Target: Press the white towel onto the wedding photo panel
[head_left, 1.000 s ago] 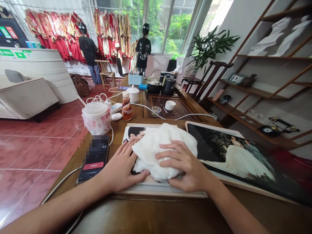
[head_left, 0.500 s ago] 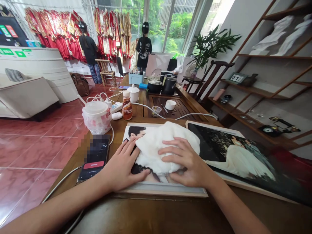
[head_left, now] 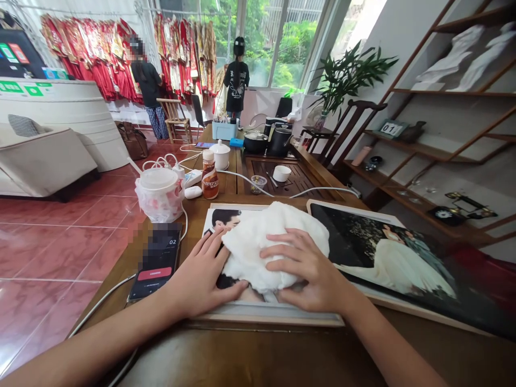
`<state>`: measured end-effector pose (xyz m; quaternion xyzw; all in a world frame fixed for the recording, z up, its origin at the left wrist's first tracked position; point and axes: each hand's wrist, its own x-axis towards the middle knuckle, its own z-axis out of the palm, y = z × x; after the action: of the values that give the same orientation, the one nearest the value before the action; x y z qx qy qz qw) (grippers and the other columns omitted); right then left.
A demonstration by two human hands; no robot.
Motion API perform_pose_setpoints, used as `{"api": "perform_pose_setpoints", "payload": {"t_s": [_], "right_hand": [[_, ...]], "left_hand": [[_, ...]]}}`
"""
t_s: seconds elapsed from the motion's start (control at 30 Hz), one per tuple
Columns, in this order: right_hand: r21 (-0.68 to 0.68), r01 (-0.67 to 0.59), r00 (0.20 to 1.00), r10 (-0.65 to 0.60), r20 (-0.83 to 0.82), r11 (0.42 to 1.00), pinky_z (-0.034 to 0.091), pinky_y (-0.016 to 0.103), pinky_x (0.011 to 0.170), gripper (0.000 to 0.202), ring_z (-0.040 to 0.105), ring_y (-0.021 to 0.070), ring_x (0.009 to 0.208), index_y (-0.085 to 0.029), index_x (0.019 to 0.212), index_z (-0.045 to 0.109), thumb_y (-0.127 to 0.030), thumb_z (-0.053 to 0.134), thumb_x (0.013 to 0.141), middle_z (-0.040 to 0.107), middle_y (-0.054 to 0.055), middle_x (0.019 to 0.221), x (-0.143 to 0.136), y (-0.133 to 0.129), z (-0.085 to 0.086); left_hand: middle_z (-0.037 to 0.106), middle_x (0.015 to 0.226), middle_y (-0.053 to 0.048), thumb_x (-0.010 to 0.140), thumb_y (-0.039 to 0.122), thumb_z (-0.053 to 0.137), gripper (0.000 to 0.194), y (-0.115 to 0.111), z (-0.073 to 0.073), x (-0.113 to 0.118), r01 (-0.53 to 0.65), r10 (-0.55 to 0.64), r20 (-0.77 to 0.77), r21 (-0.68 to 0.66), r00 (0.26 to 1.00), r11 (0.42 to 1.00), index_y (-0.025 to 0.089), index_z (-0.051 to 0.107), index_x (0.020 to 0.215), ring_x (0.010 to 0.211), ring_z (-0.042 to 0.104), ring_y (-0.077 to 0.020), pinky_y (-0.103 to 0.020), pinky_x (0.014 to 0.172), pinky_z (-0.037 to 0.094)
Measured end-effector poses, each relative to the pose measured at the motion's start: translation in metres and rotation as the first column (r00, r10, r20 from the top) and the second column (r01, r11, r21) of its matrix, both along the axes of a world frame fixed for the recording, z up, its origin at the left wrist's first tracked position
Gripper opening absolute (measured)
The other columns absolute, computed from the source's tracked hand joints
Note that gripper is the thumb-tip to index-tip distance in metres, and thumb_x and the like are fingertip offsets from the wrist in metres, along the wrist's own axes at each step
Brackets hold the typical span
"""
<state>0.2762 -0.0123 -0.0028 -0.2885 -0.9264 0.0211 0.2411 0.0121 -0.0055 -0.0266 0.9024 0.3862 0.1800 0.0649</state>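
Note:
A white fluffy cloth (head_left: 253,247) lies bunched over a framed photo (head_left: 224,217) on the wooden table. My right hand (head_left: 304,266) is on the cloth with its fingers curved over it and its thumb at the near edge. Flat on the photo, at the cloth's left edge, rests my left hand (head_left: 203,274), fingers spread. Part of the photo is hidden beneath the cloth and hands. To the right lies a second framed photo (head_left: 387,258) showing a white gown.
A phone (head_left: 155,269) with a cable lies left. Beyond stand a wrapped bucket (head_left: 159,196), a bottle (head_left: 210,177), a lidded cup (head_left: 220,156) and a small white cup (head_left: 281,173). Two people (head_left: 149,88) stand near hanging garments at the back.
The cloth and my right hand have shifted very slightly left. My left hand has hardly moved. The person by the window has moved slightly.

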Motion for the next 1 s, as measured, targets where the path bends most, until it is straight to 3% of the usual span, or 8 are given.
{"api": "perform_pose_setpoints", "payload": {"t_s": [0.13, 0.4, 0.63, 0.9, 1.0], "right_hand": [[0.028, 0.076, 0.997, -0.076, 0.021, 0.997, 0.025, 0.052, 0.105, 0.027, 0.051, 0.0308, 0.125, -0.024, 0.1, 0.059, -0.024, 0.066, 0.074, 0.068, 0.004, 0.116, 0.008, 0.006, 0.0], [0.004, -0.015, 1.0, 0.015, 0.019, 1.0, 0.022, 0.05, 0.109, 0.03, 0.05, 0.0287, 0.127, -0.025, 0.101, 0.06, -0.021, 0.064, 0.072, 0.068, 0.003, 0.115, -0.009, -0.006, 0.0], [0.06, 0.099, 0.994, -0.101, 0.032, 0.993, 0.028, 0.052, 0.104, 0.025, 0.051, 0.0313, 0.124, -0.025, 0.1, 0.059, -0.025, 0.066, 0.076, 0.069, 0.005, 0.115, 0.012, 0.011, -0.003], [-0.005, -0.028, 1.0, 0.028, 0.004, 1.0, 0.023, 0.051, 0.107, 0.032, 0.049, 0.0295, 0.127, -0.026, 0.102, 0.059, -0.022, 0.067, 0.072, 0.068, 0.002, 0.117, -0.009, -0.004, -0.002], [0.014, 0.005, 1.0, -0.005, 0.011, 1.0, 0.025, 0.05, 0.107, 0.03, 0.05, 0.0286, 0.126, -0.026, 0.103, 0.058, -0.02, 0.065, 0.074, 0.068, 0.002, 0.118, 0.0, 0.002, -0.001]], "left_hand": [[0.026, 0.157, -0.018, 0.089, 0.056, 0.056, 0.079, 0.0, -0.001, 0.001, -0.018, 0.018, -0.008, -0.003, 1.0, 1.0, 0.012, 0.031, 0.15, 0.145, 0.018, -0.036, -0.053, 0.116, 0.024], [0.031, 0.155, -0.015, 0.088, 0.053, 0.06, 0.074, 0.0, 0.0, -0.002, 0.003, -0.003, -0.003, 0.001, 1.0, 1.0, 0.014, 0.038, 0.147, 0.145, 0.017, -0.0367, -0.054, 0.116, 0.023], [0.023, 0.158, -0.017, 0.09, 0.057, 0.054, 0.082, 0.0, -0.002, 0.0, -0.01, 0.01, -0.009, -0.006, 1.0, 1.0, 0.013, 0.025, 0.153, 0.146, 0.016, -0.0345, -0.052, 0.117, 0.023], [0.024, 0.158, -0.017, 0.09, 0.056, 0.055, 0.077, 0.0, 0.001, -0.002, 0.0, 0.0, -0.052, -0.005, 0.999, 1.0, 0.011, 0.034, 0.149, 0.147, 0.011, -0.0344, -0.051, 0.118, 0.02], [0.025, 0.158, -0.016, 0.091, 0.056, 0.054, 0.077, 0.0, 0.0, -0.001, -0.011, 0.01, -0.048, -0.013, 0.999, 1.0, 0.011, 0.033, 0.149, 0.147, 0.011, -0.0342, -0.051, 0.118, 0.02]]}}
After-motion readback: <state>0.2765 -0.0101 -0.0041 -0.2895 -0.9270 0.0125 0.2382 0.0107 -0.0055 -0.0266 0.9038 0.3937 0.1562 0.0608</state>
